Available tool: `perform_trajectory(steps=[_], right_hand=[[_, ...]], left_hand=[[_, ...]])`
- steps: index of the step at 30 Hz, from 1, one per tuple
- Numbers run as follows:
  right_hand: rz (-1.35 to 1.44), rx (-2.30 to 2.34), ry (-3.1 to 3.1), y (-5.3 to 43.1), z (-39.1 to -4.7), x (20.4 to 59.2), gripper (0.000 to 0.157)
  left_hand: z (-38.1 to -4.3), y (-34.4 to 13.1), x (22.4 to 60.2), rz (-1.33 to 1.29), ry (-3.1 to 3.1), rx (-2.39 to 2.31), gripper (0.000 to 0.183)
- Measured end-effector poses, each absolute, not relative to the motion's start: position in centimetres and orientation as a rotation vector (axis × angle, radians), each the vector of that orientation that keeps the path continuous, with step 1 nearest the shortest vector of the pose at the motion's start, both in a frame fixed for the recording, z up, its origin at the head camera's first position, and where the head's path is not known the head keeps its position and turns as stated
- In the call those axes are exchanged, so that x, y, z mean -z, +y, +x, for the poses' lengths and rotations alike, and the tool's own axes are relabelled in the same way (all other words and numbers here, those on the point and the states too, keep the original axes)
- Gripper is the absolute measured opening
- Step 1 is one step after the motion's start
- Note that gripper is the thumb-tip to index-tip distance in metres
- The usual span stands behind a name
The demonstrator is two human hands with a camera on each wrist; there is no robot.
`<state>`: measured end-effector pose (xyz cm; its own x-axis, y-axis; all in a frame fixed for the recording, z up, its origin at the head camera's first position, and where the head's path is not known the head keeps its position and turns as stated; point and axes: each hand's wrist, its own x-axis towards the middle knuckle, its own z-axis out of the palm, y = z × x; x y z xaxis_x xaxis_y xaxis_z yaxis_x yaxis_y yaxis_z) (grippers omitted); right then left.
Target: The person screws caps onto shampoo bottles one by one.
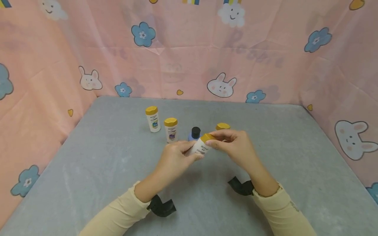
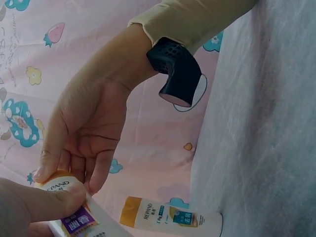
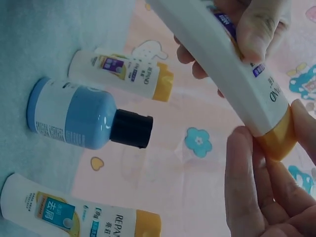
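Observation:
My left hand [image 1: 174,159] grips the white body of a shampoo-like bottle [image 3: 217,64] with a purple label, tilted above the table. At the gold cap [image 1: 207,137], my right hand [image 1: 236,146] pinches with thumb and fingers. Just behind the held bottle stands a blue bottle [image 3: 74,116] with a black cap, partly covered in the head view. Another white bottle with a gold cap [image 1: 222,126] is mostly hidden behind my right hand; its teal label [image 2: 183,217] shows in the left wrist view.
Two more white bottles stand upright to the left: one farther back [image 1: 154,123] and one nearer [image 1: 171,132] with a purple label. The grey tabletop [image 1: 103,137] meets a pink patterned cloth [image 1: 183,65] at its back and sides. Black devices [image 1: 160,207] are strapped on both wrists.

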<state>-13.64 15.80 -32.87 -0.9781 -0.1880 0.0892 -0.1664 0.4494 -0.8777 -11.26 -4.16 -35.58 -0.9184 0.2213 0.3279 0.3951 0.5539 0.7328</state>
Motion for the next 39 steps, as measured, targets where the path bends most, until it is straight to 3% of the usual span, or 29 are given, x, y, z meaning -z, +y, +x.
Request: perform_trajectory(steps=[12, 39], right_hand=[[-0.323, 1.73, 2.451, 15.1, -14.0, 33.8, 0.042], [-0.297, 1.833, 2.386, 15.3, -14.0, 33.4, 0.04]], left_hand=[[-11.6, -4.5, 35.3, -0.403, -2.541, 1.486, 0.033], [-11.9, -4.3, 35.5, -0.371, -2.561, 1.785, 0.038]])
